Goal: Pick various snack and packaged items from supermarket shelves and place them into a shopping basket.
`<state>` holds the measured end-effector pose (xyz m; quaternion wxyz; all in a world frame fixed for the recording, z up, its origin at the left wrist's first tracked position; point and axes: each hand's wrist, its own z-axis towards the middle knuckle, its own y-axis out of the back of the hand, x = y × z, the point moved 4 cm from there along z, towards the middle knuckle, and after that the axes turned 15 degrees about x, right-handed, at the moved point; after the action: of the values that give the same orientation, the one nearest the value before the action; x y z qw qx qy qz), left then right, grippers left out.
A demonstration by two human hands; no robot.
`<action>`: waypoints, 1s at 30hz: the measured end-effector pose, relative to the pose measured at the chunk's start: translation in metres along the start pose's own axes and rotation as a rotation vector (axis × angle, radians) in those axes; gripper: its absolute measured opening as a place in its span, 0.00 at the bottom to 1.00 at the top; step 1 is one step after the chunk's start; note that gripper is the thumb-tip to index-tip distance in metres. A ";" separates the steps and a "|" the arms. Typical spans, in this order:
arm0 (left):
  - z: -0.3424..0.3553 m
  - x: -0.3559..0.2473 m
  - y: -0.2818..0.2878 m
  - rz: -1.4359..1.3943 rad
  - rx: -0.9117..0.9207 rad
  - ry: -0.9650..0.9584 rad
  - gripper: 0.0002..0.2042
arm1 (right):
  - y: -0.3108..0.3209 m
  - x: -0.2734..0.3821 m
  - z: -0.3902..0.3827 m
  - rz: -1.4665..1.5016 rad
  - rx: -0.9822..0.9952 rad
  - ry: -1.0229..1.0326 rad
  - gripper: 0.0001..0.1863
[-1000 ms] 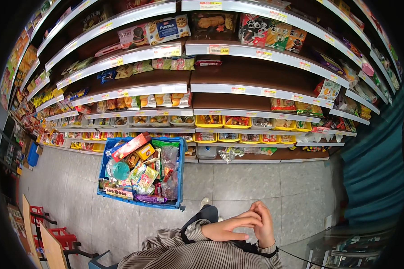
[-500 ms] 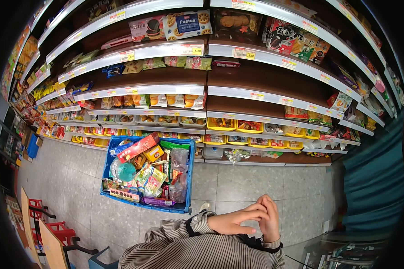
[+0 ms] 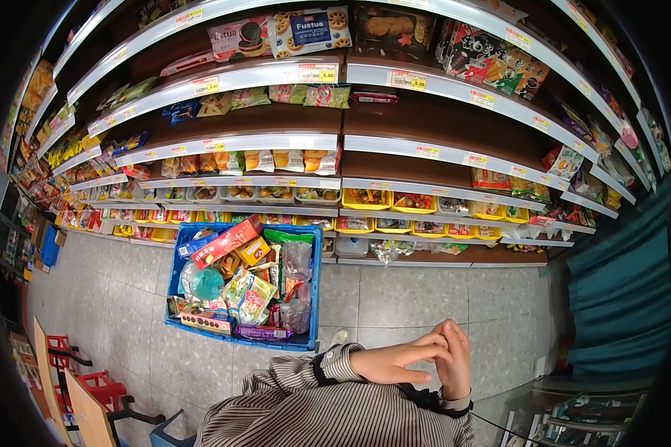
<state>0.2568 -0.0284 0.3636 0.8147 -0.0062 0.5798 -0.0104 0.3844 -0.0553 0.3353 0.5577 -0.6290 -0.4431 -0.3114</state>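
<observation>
My left hand [image 3: 394, 363] reaches across to the right, its fingers stretched out and resting against my right hand [image 3: 455, 369]. The thumb of the left hand stands apart from its fingers, and nothing shows in it. My right hand points upward with its fingers extended, partly covered by the left fingers; no object shows in it either. Both hands are in front of my striped shirt [image 3: 306, 417]. To their left, a blue crate [image 3: 315, 290] on the floor is filled with packaged snacks, among them a red box [image 3: 227, 242], a purple package [image 3: 263, 333] and a clear container with a teal part [image 3: 201, 281].
Shelves [image 3: 417, 144] of snack packets and yellow bins [image 3: 367, 198] span the far side. Red-framed stools [image 3: 101, 391] and wooden boards [image 3: 89, 406] stand at the lower left. A teal curtain [image 3: 622, 287] hangs at right, above a dark rack [image 3: 581, 428].
The view has shifted slightly, so the shelves and crate appear a little higher and farther left. My hands stay together in nearly the same pose.
</observation>
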 end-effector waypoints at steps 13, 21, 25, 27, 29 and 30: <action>0.000 0.005 0.000 -0.038 -0.025 0.033 0.18 | 0.002 0.001 -0.002 0.058 0.073 -0.031 0.08; 0.003 0.016 0.004 0.052 0.003 0.107 0.16 | 0.012 -0.005 -0.002 -0.037 0.025 -0.027 0.07; 0.005 0.017 0.002 0.039 -0.007 0.108 0.15 | 0.013 -0.004 -0.003 -0.036 0.047 -0.020 0.07; 0.004 0.020 0.002 0.030 0.000 0.126 0.16 | 0.012 -0.002 -0.002 -0.046 0.030 -0.016 0.07; 0.004 0.022 0.002 0.022 0.008 0.144 0.16 | 0.011 -0.002 -0.002 -0.056 0.025 -0.017 0.07; 0.004 0.022 0.002 -0.009 0.005 0.137 0.16 | 0.012 -0.002 -0.002 -0.067 0.020 -0.020 0.07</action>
<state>0.2672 -0.0271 0.3444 0.7730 -0.0063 0.6342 -0.0159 0.3941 -0.0577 0.3286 0.5486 -0.6112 -0.4727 -0.3194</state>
